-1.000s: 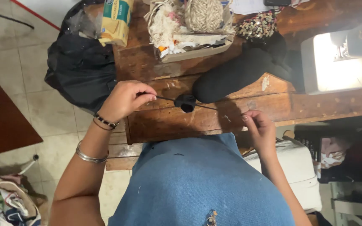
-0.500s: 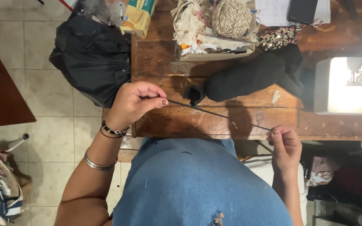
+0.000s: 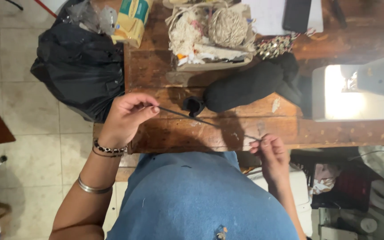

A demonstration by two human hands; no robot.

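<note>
Your left hand (image 3: pixel 127 116) pinches one end of the dark yarn (image 3: pixel 201 121), your right hand (image 3: pixel 270 153) pinches the other. The yarn is stretched tight across the middle of the frame, over the surface (image 3: pixel 227 133). The black skein (image 3: pixel 245 86) above looks mostly full.

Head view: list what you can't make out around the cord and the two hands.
- Cord ends: pinched out of sight inside the left hand and right hand.
- Cord material: too thin to tell.
- Small black piece on the cord: too small and dark to identify.
- Lit machine: overexposed, cut by the right edge.
- Table near edge: hidden by the blue garment.
</note>
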